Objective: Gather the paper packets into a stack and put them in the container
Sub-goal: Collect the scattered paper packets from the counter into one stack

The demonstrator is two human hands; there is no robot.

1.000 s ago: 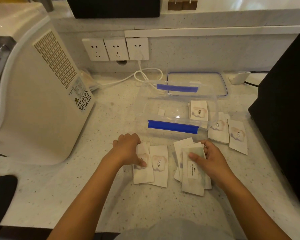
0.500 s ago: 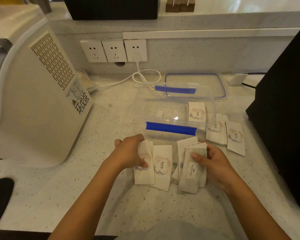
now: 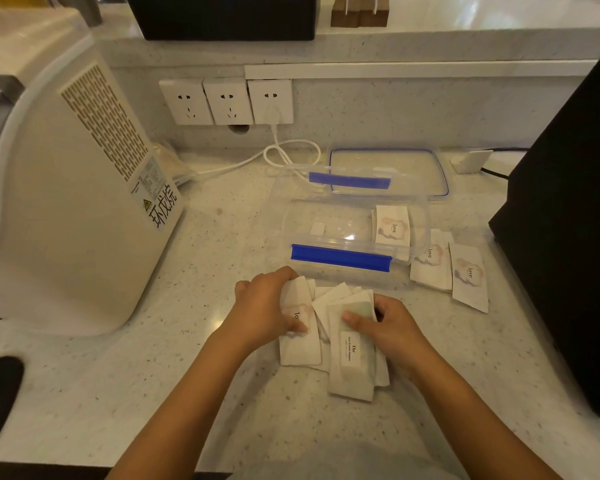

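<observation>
Two packet piles [image 3: 326, 327], apart earlier, now overlapping between both hands.

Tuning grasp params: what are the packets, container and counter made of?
Packets: matte white paper, printed; edges bend under the fingers. Container: clear glossy plastic, probably rigid; counter shows through, blue clip. Counter: pale speckled stone or composite, slight sheen.

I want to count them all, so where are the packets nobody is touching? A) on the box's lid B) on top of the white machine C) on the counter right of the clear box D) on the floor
C: two loose packets lie on the counter just right of the clear container, away from both hands.
</observation>
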